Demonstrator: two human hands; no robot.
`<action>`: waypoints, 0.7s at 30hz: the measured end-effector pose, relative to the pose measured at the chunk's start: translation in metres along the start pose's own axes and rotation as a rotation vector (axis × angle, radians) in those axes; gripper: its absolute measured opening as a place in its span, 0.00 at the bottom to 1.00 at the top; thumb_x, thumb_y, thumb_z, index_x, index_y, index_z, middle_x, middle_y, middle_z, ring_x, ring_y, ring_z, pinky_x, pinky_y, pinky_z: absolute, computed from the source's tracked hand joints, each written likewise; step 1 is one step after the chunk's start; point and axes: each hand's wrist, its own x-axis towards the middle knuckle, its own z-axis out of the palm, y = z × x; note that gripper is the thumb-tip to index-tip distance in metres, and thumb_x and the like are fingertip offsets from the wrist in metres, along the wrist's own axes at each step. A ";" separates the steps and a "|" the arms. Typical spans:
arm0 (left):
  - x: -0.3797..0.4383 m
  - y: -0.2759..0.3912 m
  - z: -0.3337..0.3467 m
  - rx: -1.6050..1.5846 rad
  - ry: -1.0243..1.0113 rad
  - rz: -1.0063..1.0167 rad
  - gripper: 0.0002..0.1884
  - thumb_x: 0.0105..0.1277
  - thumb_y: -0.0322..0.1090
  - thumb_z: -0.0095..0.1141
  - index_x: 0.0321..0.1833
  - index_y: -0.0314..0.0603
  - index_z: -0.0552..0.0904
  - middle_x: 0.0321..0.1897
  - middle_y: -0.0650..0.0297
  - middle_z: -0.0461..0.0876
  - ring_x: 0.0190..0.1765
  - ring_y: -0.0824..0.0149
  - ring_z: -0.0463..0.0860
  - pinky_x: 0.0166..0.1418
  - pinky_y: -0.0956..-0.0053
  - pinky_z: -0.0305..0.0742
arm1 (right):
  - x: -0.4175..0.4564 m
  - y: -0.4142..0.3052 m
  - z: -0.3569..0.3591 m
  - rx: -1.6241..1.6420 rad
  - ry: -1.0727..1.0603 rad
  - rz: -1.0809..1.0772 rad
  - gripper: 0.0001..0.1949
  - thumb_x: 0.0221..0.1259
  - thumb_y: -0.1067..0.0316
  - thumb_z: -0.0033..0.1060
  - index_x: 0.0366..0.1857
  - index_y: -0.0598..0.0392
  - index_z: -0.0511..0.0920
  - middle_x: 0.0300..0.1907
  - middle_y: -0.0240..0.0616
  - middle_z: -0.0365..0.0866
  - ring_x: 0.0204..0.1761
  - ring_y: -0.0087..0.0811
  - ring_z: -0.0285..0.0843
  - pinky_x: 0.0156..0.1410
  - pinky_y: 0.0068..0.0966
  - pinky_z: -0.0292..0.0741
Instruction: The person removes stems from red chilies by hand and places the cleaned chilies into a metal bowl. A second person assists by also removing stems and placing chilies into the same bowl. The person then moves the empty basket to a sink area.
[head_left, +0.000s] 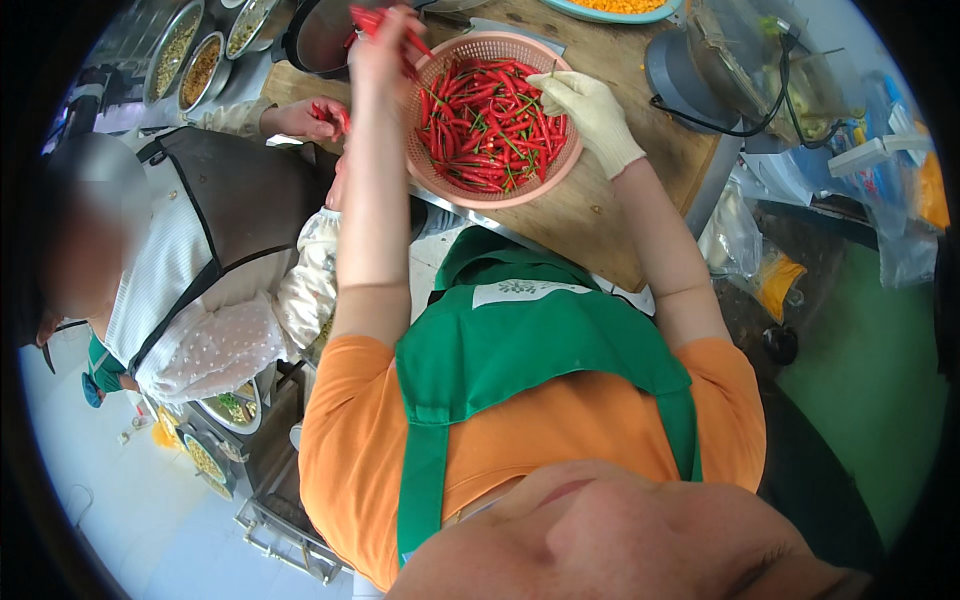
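Observation:
My left hand (386, 52), bare and blurred by motion, is raised over the left rim of a pink plastic colander (491, 199). It grips a bunch of red chili peppers (367, 19). Many more red chilies (487, 124), some with green stems, fill the colander. On the colander's right side is my right hand (589, 112) in a cream knit glove, its fingertips pinched together above the chilies. A thin green chili stem (554, 67) sticks up at those fingertips. The colander stands on a wooden board (600, 214) at the near edge of the worktable.
Left of me a co-worker's hand (311, 118) holds red chilies. A dark pot (319, 37) stands behind my left hand. Steel bowls (202, 71) of chopped food are at far left. A blue basin (611, 13) holds orange pieces. A corded machine (690, 82) sits on the right.

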 end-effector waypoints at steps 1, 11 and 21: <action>0.036 0.002 -0.024 -0.039 0.001 0.024 0.12 0.70 0.42 0.55 0.43 0.41 0.80 0.31 0.63 0.82 0.28 0.70 0.77 0.32 0.77 0.72 | 0.002 0.003 -0.002 -0.048 0.012 0.004 0.15 0.71 0.64 0.50 0.53 0.58 0.81 0.38 0.30 0.81 0.39 0.19 0.76 0.49 0.19 0.76; 0.015 -0.041 -0.018 0.949 -0.324 0.291 0.11 0.68 0.37 0.56 0.48 0.40 0.83 0.40 0.58 0.85 0.44 0.65 0.83 0.50 0.71 0.76 | 0.004 0.011 0.016 -1.182 0.220 -0.250 0.24 0.61 0.62 0.60 0.63 0.39 0.71 0.49 0.39 0.81 0.45 0.37 0.82 0.51 0.31 0.79; -0.014 -0.134 -0.054 1.825 -0.590 0.067 0.13 0.58 0.38 0.61 0.43 0.41 0.83 0.40 0.51 0.84 0.48 0.49 0.81 0.53 0.58 0.76 | 0.065 0.047 0.046 -1.424 -0.394 -0.504 0.15 0.63 0.65 0.50 0.52 0.40 0.81 0.39 0.42 0.82 0.44 0.40 0.82 0.51 0.36 0.78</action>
